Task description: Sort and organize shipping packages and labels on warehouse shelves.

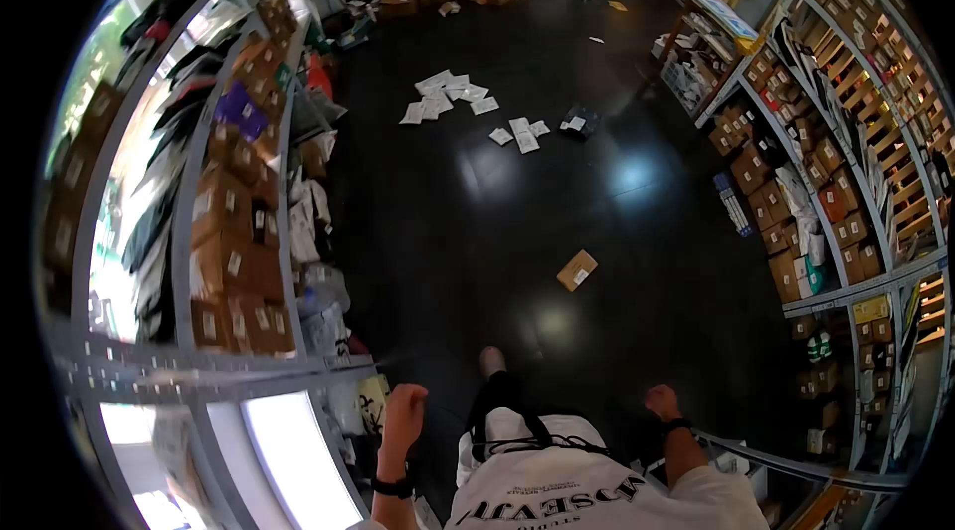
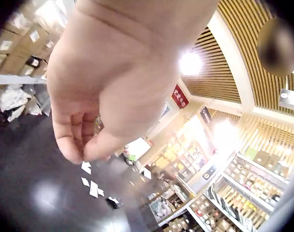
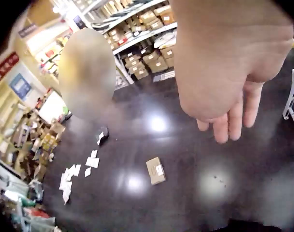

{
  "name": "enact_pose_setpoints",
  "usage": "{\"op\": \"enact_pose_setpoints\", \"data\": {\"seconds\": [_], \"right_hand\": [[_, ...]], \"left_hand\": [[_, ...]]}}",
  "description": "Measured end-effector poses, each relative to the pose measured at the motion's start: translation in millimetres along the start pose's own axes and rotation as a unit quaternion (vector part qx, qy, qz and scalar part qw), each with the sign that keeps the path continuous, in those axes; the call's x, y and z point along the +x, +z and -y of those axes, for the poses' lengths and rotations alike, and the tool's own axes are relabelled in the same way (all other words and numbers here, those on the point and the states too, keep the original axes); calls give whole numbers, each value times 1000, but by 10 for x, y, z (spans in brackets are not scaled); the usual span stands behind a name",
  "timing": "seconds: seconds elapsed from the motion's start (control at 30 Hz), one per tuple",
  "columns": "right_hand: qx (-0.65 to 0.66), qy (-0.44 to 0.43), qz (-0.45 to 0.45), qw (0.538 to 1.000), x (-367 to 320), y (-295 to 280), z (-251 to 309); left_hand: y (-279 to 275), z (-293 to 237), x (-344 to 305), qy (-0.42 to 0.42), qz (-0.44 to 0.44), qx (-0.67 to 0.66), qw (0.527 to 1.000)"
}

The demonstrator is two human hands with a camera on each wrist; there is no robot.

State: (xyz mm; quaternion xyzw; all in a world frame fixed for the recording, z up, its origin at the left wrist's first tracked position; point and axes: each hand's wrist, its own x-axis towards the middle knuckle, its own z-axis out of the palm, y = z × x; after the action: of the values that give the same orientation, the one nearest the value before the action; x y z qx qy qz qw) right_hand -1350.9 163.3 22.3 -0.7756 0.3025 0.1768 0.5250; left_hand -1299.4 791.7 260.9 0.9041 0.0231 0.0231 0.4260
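Dark floor (image 1: 448, 252); one cardboard box (image 1: 577, 270); two hands (image 1: 405, 407) (image 1: 664, 402), well apart.

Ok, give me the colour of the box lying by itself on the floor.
The box is brown; it shows best in the head view.

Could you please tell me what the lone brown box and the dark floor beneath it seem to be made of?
The brown box looks like matt cardboard, judging by its plain tan faces and white label. The dark floor appears hard and glossy, since light shows on it in bright patches; whether it is tile, stone or coated concrete stays unclear.
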Motion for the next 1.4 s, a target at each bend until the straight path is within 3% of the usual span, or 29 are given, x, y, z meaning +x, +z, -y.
{"op": "enact_pose_setpoints", "data": {"seconds": [0.07, 0.1, 0.17, 0.2, 0.27, 0.43, 0.5, 0.53, 0.57, 0.63, 0.7, 0.8, 0.87, 0.97, 1.07, 1.2, 1.27, 1.3, 1.37, 1.4], "right_hand": [[28, -27, -123, 992, -127, -56, 412], [33, -20, -129, 991, -126, -6, 638], [138, 83, -80, 984, 33, 134, 989], [139, 87, -81, 983, 172, 227, 1103], [203, 184, 88, 958, 568, 406, 1065], [20, 192, 127, 973, 1718, 722, 2045], [194, 161, 168, 953, 2323, 573, 2366], [53, 21, 193, 979, 2957, 514, 1973], [-90, -120, 174, 973, 3568, 460, 1595], [-116, -62, 117, 984, 4054, 392, 2747], [43, 36, 82, 995, 4299, 460, 4220], [-37, -17, 84, 996, 5057, 635, 5415], [-94, -109, 81, 986, 5506, 810, 6028], [-174, -103, 57, 978, 6041, 1165, 6816], [-194, 6, 95, 976, 6544, 1495, 7245], [-274, -23, 126, 953, 7610, 1860, 7647], [-326, 1, 51, 944, 8304, 2121, 7721], [-330, 10, 51, 943, 8679, 2275, 7658], [-414, -83, 54, 905, 9502, 2610, 7410], [-417, -74, 55, 904, 9885, 2783, 7249]], "left_hand": [[-88, -186, 792, 30, 13, -24, 999], [-160, -316, 1203, 25, 46, -25, 998], [-245, -500, 1950, 17, 86, -24, 996], [-250, -560, 2289, 42, 88, -19, 995], [-238, -639, 2880, 38, 102, -6, 994], [-29, -300, 4000, -9, 80, 8, 997], [45, -23, 4321, -64, 106, 64, 990], [37, -47, 4534, -78, 124, 61, 987], [64, -3, 4764, -82, 127, 58, 987], [61, 151, 5070, -60, 85, 60, 993], [45, 315, 5498, -106, 92, 44, 989], [98, 549, 6230, -155, 89, 23, 984], [174, 728, 6847, -145, 103, 32, 984], [347, 1126, 7933, -154, 136, 55, 977], [578, 1426, 8906, -207, 190, 60, 958], [1214, 2103, 10401, -191, 290, 62, 936], [1649, 2440, 11110, -182, 318, 140, 920], [1926, 2661, 11448, -167, 296, 196, 920], [2565, 3170, 12045, -181, 276, 175, 927], [2897, 3416, 12240, -228, 224, 127, 939]]}}
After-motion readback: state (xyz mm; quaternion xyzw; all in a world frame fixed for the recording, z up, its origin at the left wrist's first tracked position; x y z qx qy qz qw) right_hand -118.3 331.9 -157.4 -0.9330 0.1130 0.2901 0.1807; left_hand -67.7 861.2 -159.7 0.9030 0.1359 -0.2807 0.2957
